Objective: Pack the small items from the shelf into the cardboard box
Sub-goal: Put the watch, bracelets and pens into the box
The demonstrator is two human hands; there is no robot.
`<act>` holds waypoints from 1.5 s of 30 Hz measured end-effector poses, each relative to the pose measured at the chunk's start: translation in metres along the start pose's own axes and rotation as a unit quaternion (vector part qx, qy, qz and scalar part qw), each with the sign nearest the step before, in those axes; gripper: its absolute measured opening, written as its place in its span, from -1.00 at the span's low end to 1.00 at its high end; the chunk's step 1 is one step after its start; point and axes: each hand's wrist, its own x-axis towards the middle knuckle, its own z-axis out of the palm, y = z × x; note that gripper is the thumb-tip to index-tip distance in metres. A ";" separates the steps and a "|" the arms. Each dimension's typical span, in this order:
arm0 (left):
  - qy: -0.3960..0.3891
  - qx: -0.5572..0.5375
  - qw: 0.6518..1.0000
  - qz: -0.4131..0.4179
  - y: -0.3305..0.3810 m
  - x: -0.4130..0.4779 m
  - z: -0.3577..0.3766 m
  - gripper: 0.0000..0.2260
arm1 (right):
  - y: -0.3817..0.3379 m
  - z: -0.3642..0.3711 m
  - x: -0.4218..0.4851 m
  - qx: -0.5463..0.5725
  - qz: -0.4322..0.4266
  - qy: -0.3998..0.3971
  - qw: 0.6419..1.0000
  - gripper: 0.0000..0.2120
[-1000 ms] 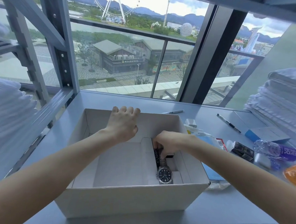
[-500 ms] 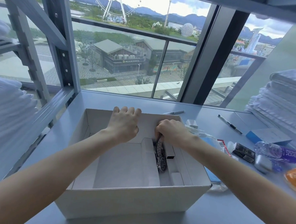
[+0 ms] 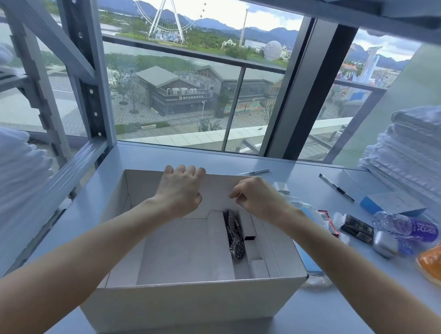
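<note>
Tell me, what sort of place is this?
Probably a storeroom or packing spot high in a building: a grey metal shelving rack stands against a big window, folded white towels are stacked on it near a cardboard box, and rooftops lie below outside, a Ferris wheel beyond.

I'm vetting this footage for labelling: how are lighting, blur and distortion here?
Head view: daylight from the window lights the white cardboard box evenly, without glare; the silver wristwatch inside is legible; wide-angle distortion tilts the grey metal shelf upright; the orange packet at the right edge looks smeared.
</note>
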 end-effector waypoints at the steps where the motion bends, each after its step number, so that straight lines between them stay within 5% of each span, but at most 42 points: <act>1: 0.000 -0.006 1.000 0.000 -0.001 0.000 -0.001 -0.61 | 0.001 -0.004 -0.009 0.014 -0.011 0.023 1.000 -0.80; 9: 0.030 -0.093 0.993 0.065 0.023 0.018 -0.010 -0.64 | 0.063 -0.044 -0.098 0.026 0.001 0.142 0.990 -0.87; 17: -0.017 -0.116 0.987 0.107 0.108 0.055 -0.013 -0.60 | 0.162 -0.042 -0.154 -0.010 0.195 0.041 0.980 -0.86; 29: -0.113 -0.057 0.988 0.089 0.181 0.089 -0.014 -0.77 | 0.261 -0.033 -0.172 -0.017 0.246 -0.067 0.967 -0.75; 33: -0.132 -0.061 0.975 0.170 0.230 0.086 -0.004 -0.73 | 0.278 -0.023 -0.163 -0.005 0.216 -0.080 0.973 -0.71; 38: -0.248 -0.037 0.927 0.279 0.271 0.077 0.012 -0.57 | 0.290 -0.009 -0.156 0.025 0.113 -0.084 0.990 -0.72; 45: -0.418 0.027 0.873 0.248 0.255 0.071 0.021 -0.50 | 0.308 0.016 -0.148 -0.027 -0.100 -0.068 0.992 -0.76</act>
